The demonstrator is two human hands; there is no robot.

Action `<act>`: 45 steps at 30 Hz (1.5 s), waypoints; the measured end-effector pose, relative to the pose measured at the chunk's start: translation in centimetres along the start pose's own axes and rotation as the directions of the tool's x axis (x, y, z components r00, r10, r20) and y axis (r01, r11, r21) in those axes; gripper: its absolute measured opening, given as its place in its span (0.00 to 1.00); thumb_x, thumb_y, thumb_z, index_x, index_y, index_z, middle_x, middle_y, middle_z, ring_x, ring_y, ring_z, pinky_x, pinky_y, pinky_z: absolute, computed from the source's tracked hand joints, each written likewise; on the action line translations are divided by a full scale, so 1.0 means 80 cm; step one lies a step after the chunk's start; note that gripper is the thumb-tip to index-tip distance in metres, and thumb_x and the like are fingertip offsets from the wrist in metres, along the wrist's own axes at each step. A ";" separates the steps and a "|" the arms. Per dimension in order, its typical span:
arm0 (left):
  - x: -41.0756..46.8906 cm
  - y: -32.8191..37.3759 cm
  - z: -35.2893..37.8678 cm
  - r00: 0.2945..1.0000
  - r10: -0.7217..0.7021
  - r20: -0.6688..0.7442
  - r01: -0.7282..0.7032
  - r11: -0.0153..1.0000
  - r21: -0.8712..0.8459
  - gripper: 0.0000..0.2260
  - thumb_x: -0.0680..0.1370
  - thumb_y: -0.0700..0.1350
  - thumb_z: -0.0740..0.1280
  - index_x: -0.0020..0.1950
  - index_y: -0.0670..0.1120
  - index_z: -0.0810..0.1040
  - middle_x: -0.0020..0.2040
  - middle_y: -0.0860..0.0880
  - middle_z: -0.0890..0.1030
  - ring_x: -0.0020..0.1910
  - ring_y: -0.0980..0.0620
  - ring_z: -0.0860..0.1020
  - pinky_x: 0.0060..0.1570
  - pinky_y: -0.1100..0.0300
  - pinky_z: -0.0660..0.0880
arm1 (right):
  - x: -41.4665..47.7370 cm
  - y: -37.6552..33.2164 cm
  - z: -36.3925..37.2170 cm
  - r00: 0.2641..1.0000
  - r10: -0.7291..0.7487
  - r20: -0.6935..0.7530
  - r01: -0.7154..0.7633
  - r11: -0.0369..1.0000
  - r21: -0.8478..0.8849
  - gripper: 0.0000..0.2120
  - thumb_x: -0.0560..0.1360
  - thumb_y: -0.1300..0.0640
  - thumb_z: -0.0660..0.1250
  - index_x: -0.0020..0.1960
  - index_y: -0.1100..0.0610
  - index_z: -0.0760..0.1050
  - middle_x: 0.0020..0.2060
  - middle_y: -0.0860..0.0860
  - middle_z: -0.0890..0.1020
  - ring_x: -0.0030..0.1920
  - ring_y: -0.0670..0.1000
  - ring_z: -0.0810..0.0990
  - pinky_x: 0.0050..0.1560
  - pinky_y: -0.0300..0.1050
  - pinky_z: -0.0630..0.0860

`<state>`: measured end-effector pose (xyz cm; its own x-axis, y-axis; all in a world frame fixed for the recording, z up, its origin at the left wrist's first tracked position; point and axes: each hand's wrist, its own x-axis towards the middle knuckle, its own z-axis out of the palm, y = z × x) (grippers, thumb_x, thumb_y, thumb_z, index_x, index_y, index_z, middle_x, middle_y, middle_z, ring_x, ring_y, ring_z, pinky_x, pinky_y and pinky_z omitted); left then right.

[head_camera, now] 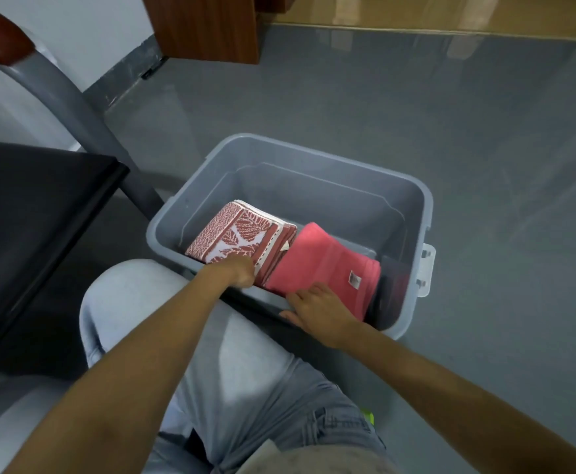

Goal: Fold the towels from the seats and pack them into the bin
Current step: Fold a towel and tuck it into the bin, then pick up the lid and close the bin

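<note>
Head camera looks down at a grey plastic bin (413, 213) on the floor, with two folded towels side by side inside. Left hand (238, 270) grips the near edge of the red-and-white leaf-patterned towel (235, 236); just beside it, right hand (317, 307) rests open, fingers spread, on the plain pink towel (327, 260).

Open at the bin's (413, 213) far half, blocked nearside by patterned towel (235, 236), pink towel (327, 265) and both hands.
</note>
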<state>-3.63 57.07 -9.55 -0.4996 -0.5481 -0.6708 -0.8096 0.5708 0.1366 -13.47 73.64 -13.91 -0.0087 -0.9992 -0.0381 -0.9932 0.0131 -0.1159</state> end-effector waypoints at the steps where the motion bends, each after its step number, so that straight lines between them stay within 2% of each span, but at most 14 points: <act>1: 0.000 -0.004 0.000 1.000 -0.010 -0.009 0.010 1.000 0.000 0.13 0.78 0.36 0.57 0.58 0.35 0.75 0.60 0.39 0.76 0.58 0.42 0.75 0.58 0.55 0.71 | 0.002 0.001 0.003 0.998 -0.011 -0.054 0.008 0.998 -0.058 0.21 0.74 0.44 0.53 0.35 0.53 0.77 0.27 0.49 0.80 0.27 0.51 0.79 0.38 0.41 0.77; 5: 0.004 -0.007 -0.003 1.000 -0.018 -0.026 0.018 1.000 -0.012 0.13 0.78 0.37 0.57 0.59 0.36 0.75 0.60 0.39 0.76 0.59 0.43 0.74 0.59 0.55 0.71 | 0.006 0.007 0.002 0.991 -0.093 -0.098 0.072 0.977 -0.202 0.19 0.75 0.45 0.55 0.34 0.52 0.78 0.29 0.48 0.82 0.33 0.51 0.82 0.55 0.51 0.78; 8: 0.007 -0.001 -0.006 0.998 -0.017 -0.062 0.017 1.000 -0.008 0.13 0.79 0.39 0.57 0.59 0.36 0.75 0.60 0.40 0.76 0.58 0.43 0.74 0.58 0.55 0.71 | 0.011 0.023 0.001 0.983 -0.132 -0.124 0.093 0.956 -0.280 0.22 0.75 0.45 0.50 0.36 0.53 0.78 0.32 0.49 0.83 0.40 0.52 0.83 0.65 0.59 0.65; 10: 0.012 0.004 -0.009 0.995 -0.013 -0.099 0.011 1.000 -0.016 0.13 0.80 0.41 0.57 0.59 0.37 0.75 0.59 0.40 0.76 0.58 0.43 0.74 0.57 0.54 0.71 | 0.019 0.041 -0.002 0.971 -0.153 -0.185 0.086 0.941 -0.327 0.22 0.74 0.45 0.51 0.36 0.54 0.79 0.33 0.50 0.83 0.41 0.53 0.83 0.65 0.60 0.60; 13: 0.021 0.009 -0.016 0.982 -0.001 -0.188 -0.004 1.000 -0.025 0.16 0.81 0.46 0.54 0.58 0.38 0.75 0.58 0.40 0.76 0.56 0.43 0.75 0.56 0.53 0.70 | 0.031 0.071 -0.007 0.949 -0.195 -0.247 0.094 0.925 -0.367 0.21 0.74 0.45 0.52 0.36 0.54 0.79 0.31 0.50 0.82 0.39 0.53 0.82 0.62 0.61 0.61; 16: 0.027 0.001 -0.023 0.951 -0.016 -0.308 0.030 0.999 0.040 0.18 0.83 0.49 0.49 0.58 0.40 0.74 0.58 0.41 0.77 0.57 0.43 0.75 0.60 0.50 0.69 | 0.050 0.097 -0.016 0.976 -0.109 -0.187 0.050 0.955 -0.293 0.21 0.72 0.44 0.53 0.37 0.53 0.80 0.29 0.49 0.82 0.35 0.55 0.82 0.58 0.60 0.65; 19: 0.041 -0.020 -0.026 0.897 -0.057 -0.438 0.116 0.987 0.109 0.17 0.82 0.49 0.49 0.63 0.43 0.70 0.60 0.41 0.76 0.60 0.41 0.74 0.63 0.47 0.67 | 0.073 0.116 -0.028 0.995 0.025 -0.091 -0.044 0.978 -0.206 0.23 0.73 0.42 0.53 0.42 0.52 0.82 0.30 0.50 0.83 0.38 0.58 0.82 0.56 0.70 0.70; 21: 0.052 -0.033 -0.028 0.868 -0.120 -0.482 0.167 0.984 0.056 0.20 0.82 0.51 0.48 0.66 0.42 0.69 0.65 0.38 0.72 0.66 0.40 0.68 0.69 0.46 0.61 | 0.089 0.123 -0.040 0.989 0.149 0.025 -0.144 0.979 -0.146 0.21 0.77 0.42 0.53 0.58 0.52 0.79 0.45 0.53 0.84 0.54 0.59 0.78 0.67 0.69 0.57; 23: 0.059 -0.040 -0.033 0.850 -0.145 -0.506 0.166 0.986 -0.004 0.20 0.83 0.51 0.48 0.70 0.42 0.65 0.70 0.37 0.64 0.72 0.40 0.59 0.72 0.45 0.55 | 0.105 0.131 -0.047 0.952 0.275 0.136 -0.268 0.961 -0.068 0.20 0.80 0.43 0.53 0.67 0.50 0.71 0.58 0.54 0.80 0.64 0.58 0.71 0.72 0.63 0.48; 27: 0.074 -0.048 -0.051 0.892 -0.070 -0.446 0.046 0.997 -0.064 0.23 0.83 0.43 0.50 0.77 0.44 0.48 0.77 0.41 0.45 0.77 0.42 0.43 0.74 0.47 0.51 | 0.159 0.145 -0.057 0.909 0.368 0.195 -0.376 0.927 0.004 0.19 0.81 0.46 0.52 0.68 0.51 0.67 0.62 0.54 0.76 0.65 0.60 0.71 0.71 0.62 0.52; 29: 0.079 -0.048 -0.067 0.918 -0.061 -0.392 0.034 0.997 -0.076 0.28 0.81 0.38 0.53 0.77 0.46 0.43 0.77 0.43 0.41 0.77 0.44 0.41 0.75 0.49 0.50 | 0.180 0.155 -0.057 0.900 0.377 0.220 -0.383 0.924 -0.018 0.19 0.82 0.47 0.52 0.70 0.50 0.65 0.65 0.55 0.73 0.67 0.61 0.67 0.71 0.63 0.51; 36: 0.094 -0.055 -0.127 0.984 -0.065 -0.166 0.064 0.998 -0.015 0.31 0.79 0.36 0.55 0.78 0.47 0.42 0.78 0.46 0.39 0.77 0.45 0.43 0.75 0.51 0.48 | 0.216 0.172 -0.063 0.910 0.328 0.252 -0.323 0.944 -0.064 0.19 0.81 0.53 0.53 0.72 0.47 0.61 0.70 0.55 0.62 0.68 0.64 0.61 0.68 0.63 0.55; 38: 0.101 -0.060 -0.140 0.991 -0.061 -0.116 0.060 0.998 -0.010 0.31 0.79 0.36 0.54 0.78 0.48 0.42 0.77 0.47 0.39 0.77 0.45 0.44 0.75 0.52 0.48 | 0.227 0.176 -0.062 0.907 0.349 0.236 -0.348 0.936 -0.049 0.19 0.82 0.50 0.52 0.72 0.47 0.61 0.71 0.55 0.61 0.69 0.63 0.60 0.69 0.63 0.55; 45: 0.122 -0.075 -0.160 0.990 -0.071 -0.125 0.072 0.997 0.004 0.31 0.80 0.35 0.54 0.78 0.47 0.41 0.77 0.44 0.40 0.77 0.44 0.45 0.74 0.54 0.47 | 0.262 0.183 -0.068 0.897 0.356 0.262 -0.382 0.923 0.055 0.22 0.81 0.42 0.48 0.72 0.49 0.60 0.72 0.54 0.61 0.71 0.62 0.58 0.69 0.62 0.53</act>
<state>-7.60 40.51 -7.56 -0.4754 -0.6597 -0.5820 -0.8423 0.5323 0.0846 -28.80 52.67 -11.02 -0.3308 -0.8819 -0.3358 -0.9065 0.3958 -0.1467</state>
